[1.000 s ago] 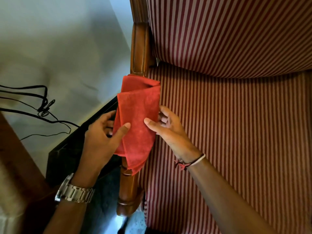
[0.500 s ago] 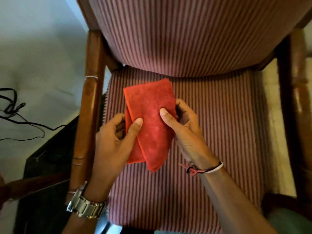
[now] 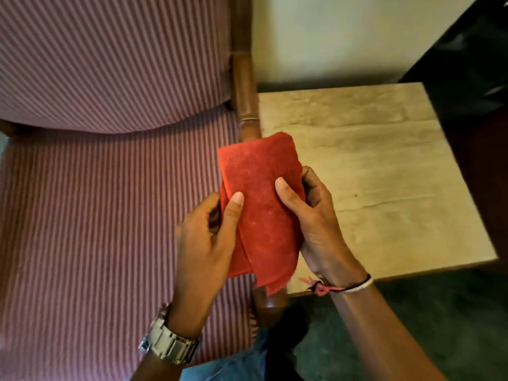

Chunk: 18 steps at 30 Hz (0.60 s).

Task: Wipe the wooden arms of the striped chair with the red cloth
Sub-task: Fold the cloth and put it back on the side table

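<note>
The folded red cloth (image 3: 261, 199) is held flat between both hands, over the striped chair's right wooden arm (image 3: 244, 100). My left hand (image 3: 204, 243) grips the cloth's left edge, thumb on top. Gripping the right edge, also thumb on top, is my right hand (image 3: 316, 224). The cloth hides the middle of the arm; the arm's front end (image 3: 270, 306) shows below it. I cannot tell whether the cloth touches the wood. The chair's red-and-pink striped seat (image 3: 110, 229) and backrest (image 3: 110, 56) fill the left side.
A pale stone-topped side table (image 3: 384, 174) stands right beside the chair arm. A dark piece of furniture (image 3: 472, 78) rises at the far right. A light wall (image 3: 330, 37) is behind, and dark floor (image 3: 412, 312) lies below the table.
The cloth, held in both hands, has moved from the chair's left arm, across the seat, to over the right arm. My view has swung right with it.
</note>
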Tool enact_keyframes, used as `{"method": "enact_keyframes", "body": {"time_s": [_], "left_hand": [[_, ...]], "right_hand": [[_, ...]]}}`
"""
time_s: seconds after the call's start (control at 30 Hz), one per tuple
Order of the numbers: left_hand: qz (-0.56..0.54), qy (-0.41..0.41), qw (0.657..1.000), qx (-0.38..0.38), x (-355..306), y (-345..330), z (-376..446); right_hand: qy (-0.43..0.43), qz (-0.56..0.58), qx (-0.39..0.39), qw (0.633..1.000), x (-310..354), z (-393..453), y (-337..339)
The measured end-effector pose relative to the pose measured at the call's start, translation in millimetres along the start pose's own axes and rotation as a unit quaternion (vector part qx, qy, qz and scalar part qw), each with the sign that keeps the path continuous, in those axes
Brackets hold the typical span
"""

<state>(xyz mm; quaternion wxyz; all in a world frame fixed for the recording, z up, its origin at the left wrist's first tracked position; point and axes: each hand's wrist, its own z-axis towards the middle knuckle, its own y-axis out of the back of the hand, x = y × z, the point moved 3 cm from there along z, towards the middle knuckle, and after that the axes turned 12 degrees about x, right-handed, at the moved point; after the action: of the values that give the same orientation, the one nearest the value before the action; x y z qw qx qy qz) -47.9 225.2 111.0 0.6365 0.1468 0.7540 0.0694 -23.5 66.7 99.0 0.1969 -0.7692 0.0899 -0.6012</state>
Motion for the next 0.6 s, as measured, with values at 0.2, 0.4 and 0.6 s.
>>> {"method": "enact_keyframes", "body": {"time_s": [0.2,0.4,0.6], "left_hand": [[0.054,0.001,0.998,-0.034,-20.4,-114.0,22.5],[0.175,0.061,0.981,-0.053,14.9,-194.4,62.7],[0.242,0.207,0.947,0.027,90.1,-245.5,84.3]], "right_hand": [[-0.010,-0.031,-0.021,0.999,20.6,-1.3,109.2],[-0.050,-0.115,-0.058,0.990,-12.3,28.1,198.1],[-0.155,-0.316,-0.103,0.930,-78.1,33.8,259.5]]}}
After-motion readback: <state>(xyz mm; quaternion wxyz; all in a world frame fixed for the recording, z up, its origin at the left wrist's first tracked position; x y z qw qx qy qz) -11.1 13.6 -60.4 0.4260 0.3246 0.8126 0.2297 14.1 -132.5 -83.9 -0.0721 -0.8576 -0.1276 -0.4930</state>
